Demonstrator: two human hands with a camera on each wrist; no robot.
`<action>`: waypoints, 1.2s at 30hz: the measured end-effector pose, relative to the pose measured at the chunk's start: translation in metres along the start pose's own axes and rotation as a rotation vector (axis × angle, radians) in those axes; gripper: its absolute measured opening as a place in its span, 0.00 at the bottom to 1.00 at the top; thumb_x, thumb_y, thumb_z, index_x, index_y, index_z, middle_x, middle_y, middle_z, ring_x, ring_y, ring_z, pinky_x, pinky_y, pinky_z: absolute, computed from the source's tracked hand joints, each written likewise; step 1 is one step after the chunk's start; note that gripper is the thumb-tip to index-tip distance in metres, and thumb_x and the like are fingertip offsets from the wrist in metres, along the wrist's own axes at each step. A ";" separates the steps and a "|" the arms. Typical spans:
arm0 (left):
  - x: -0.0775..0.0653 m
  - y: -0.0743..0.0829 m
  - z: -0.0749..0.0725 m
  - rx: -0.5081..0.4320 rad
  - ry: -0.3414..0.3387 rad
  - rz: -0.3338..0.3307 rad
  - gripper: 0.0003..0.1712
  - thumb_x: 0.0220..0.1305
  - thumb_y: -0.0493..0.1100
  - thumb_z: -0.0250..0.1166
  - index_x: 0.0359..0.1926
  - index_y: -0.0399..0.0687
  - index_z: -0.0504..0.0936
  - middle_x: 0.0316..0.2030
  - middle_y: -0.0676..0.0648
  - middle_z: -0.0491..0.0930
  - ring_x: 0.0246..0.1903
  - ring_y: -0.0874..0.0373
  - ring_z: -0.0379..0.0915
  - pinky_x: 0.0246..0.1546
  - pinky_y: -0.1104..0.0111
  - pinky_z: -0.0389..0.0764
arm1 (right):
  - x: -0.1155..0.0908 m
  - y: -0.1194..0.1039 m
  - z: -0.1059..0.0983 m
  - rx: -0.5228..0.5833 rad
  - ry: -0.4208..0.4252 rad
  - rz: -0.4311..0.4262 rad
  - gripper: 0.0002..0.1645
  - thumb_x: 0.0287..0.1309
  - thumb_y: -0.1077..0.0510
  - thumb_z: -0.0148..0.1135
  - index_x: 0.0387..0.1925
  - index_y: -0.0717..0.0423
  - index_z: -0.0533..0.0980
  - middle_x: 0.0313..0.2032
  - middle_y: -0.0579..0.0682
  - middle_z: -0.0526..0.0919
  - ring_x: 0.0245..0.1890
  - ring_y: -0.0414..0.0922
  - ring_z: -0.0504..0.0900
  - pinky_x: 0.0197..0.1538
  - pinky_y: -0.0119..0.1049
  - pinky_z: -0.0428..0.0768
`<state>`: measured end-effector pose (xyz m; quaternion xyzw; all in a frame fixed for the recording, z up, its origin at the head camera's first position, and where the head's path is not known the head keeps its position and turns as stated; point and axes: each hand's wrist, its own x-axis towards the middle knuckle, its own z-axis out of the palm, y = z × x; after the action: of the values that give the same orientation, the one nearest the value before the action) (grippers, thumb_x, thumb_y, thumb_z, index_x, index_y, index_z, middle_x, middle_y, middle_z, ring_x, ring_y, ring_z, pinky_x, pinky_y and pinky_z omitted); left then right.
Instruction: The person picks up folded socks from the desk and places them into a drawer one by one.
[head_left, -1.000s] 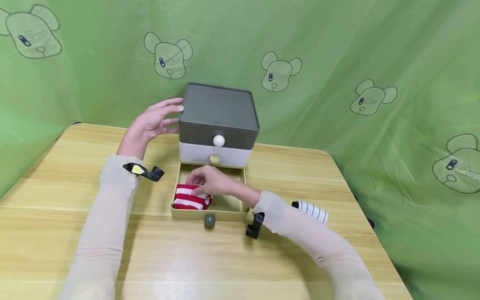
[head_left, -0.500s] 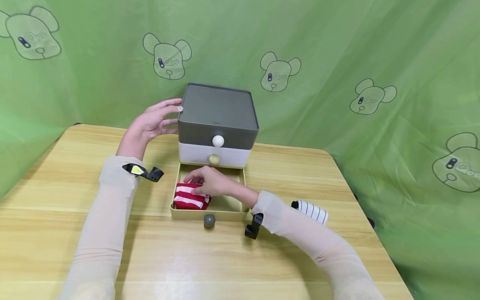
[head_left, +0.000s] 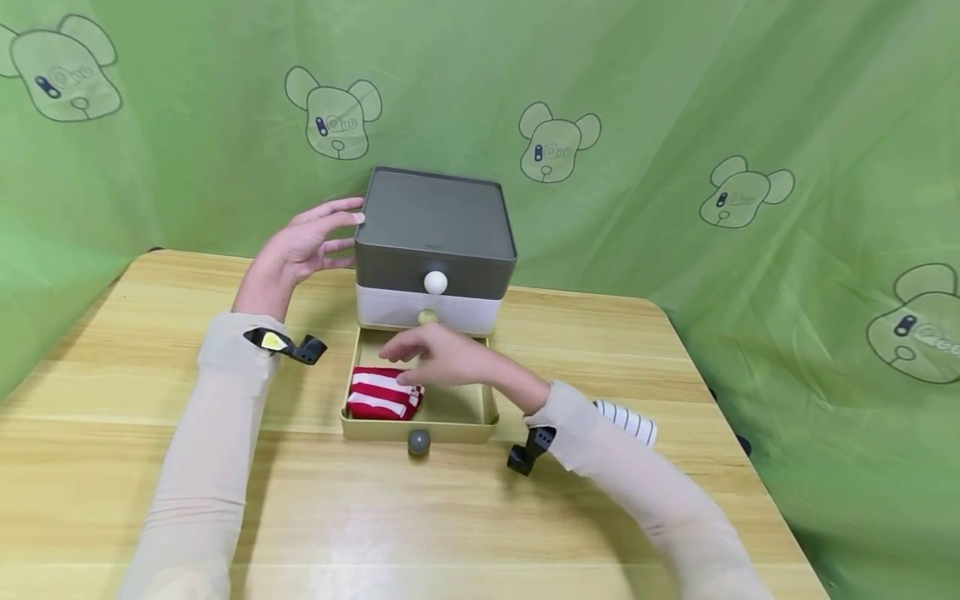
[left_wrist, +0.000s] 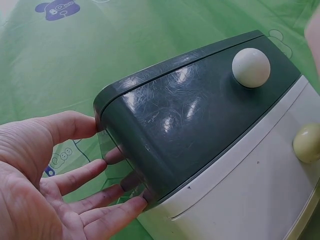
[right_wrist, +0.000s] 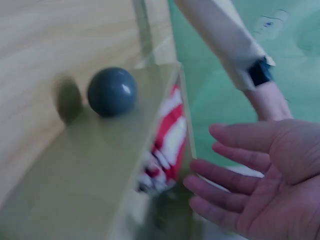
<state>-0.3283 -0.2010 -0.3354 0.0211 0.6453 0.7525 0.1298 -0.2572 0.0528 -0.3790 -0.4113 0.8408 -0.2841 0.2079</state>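
A small drawer unit (head_left: 438,213), dark grey above and white below, stands at the back of the table. Its lowest, olive drawer (head_left: 461,432) is pulled out, with a round grey knob (right_wrist: 112,92) in front. In the drawer's left part lies a folded red-and-white striped cloth (head_left: 377,395). My left hand (head_left: 294,248) rests its fingertips against the unit's left side, fingers spread and nearly straight in the left wrist view. Over the drawer, my right hand (head_left: 456,357) is held with loosely extended fingers and nothing in them, its thumb overlapping the cloth's edge in the head view.
A rolled white cloth with dark stripes (head_left: 628,423) lies on the wooden table (head_left: 390,525) to the right, partly behind the right sleeve. White (left_wrist: 251,67) and yellowish (left_wrist: 307,143) knobs stick out from the upper drawers. A green curtain (head_left: 630,75) hangs behind.
My right hand has released the striped cloth and shifted slightly right and up. The cloth stays in the drawer's left part. My left hand keeps its place on the unit.
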 end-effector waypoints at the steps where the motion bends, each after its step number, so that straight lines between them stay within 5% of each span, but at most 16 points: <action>1: 0.000 0.000 0.000 0.000 0.001 0.000 0.36 0.76 0.45 0.59 0.79 0.61 0.58 0.80 0.47 0.53 0.78 0.42 0.50 0.78 0.49 0.59 | -0.005 0.001 -0.005 0.008 -0.003 -0.015 0.25 0.63 0.63 0.68 0.61 0.64 0.78 0.59 0.60 0.83 0.61 0.55 0.81 0.66 0.46 0.80; 9: -0.001 0.001 0.003 -0.009 -0.007 0.000 0.36 0.76 0.45 0.59 0.79 0.61 0.57 0.80 0.47 0.53 0.78 0.42 0.50 0.79 0.50 0.59 | -0.053 0.018 -0.049 0.085 0.005 -0.024 0.24 0.60 0.67 0.68 0.58 0.68 0.78 0.54 0.62 0.85 0.52 0.54 0.85 0.58 0.39 0.85; 19: -0.001 0.000 0.002 -0.026 -0.005 -0.005 0.35 0.76 0.44 0.58 0.79 0.61 0.58 0.80 0.48 0.53 0.78 0.42 0.50 0.79 0.50 0.58 | -0.119 0.050 -0.099 -0.063 0.026 0.135 0.25 0.60 0.63 0.71 0.57 0.67 0.78 0.50 0.60 0.86 0.50 0.53 0.86 0.59 0.48 0.85; 28: -0.002 0.001 0.002 -0.020 0.004 -0.008 0.36 0.75 0.44 0.60 0.79 0.62 0.59 0.74 0.52 0.62 0.77 0.43 0.52 0.79 0.50 0.59 | -0.169 0.081 -0.110 -0.124 -0.051 0.296 0.27 0.59 0.61 0.72 0.58 0.67 0.77 0.49 0.59 0.86 0.52 0.54 0.84 0.60 0.53 0.83; 36: -0.001 0.003 0.002 0.002 -0.007 -0.006 0.37 0.74 0.44 0.61 0.79 0.62 0.58 0.60 0.57 0.70 0.71 0.47 0.59 0.78 0.48 0.60 | -0.202 0.120 -0.106 -0.048 -0.085 0.400 0.33 0.56 0.57 0.75 0.60 0.68 0.75 0.54 0.65 0.83 0.57 0.62 0.81 0.61 0.53 0.82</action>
<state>-0.3272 -0.1999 -0.3316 0.0219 0.6458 0.7513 0.1343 -0.2718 0.3084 -0.3533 -0.2527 0.9026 -0.1993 0.2858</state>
